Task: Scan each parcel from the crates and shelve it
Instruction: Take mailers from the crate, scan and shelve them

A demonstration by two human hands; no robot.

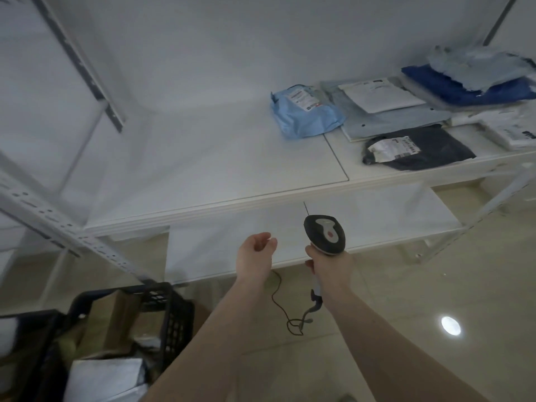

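My right hand (329, 264) grips the handle of a black-and-grey barcode scanner (324, 233), its head pointing at the white shelf (203, 169). Its thin cable (285, 309) hangs down and loops near the floor. My left hand (255, 256) hovers empty just left of the scanner, fingers loosely curled. On the shelf's right part lie a light blue parcel (306, 114), a dark grey parcel (417, 149) with a label, and a pale flat parcel (385, 111) topped by a white sheet. A black crate (162, 309) at the lower left holds cardboard and white parcels.
More parcels, dark blue (464, 85) and white (510, 132), are stacked at the shelf's far right. A lower shelf board (377, 216) sits beneath. A perforated metal upright (58, 224) slants across the left. Glossy beige floor (406, 314) spreads to the right.
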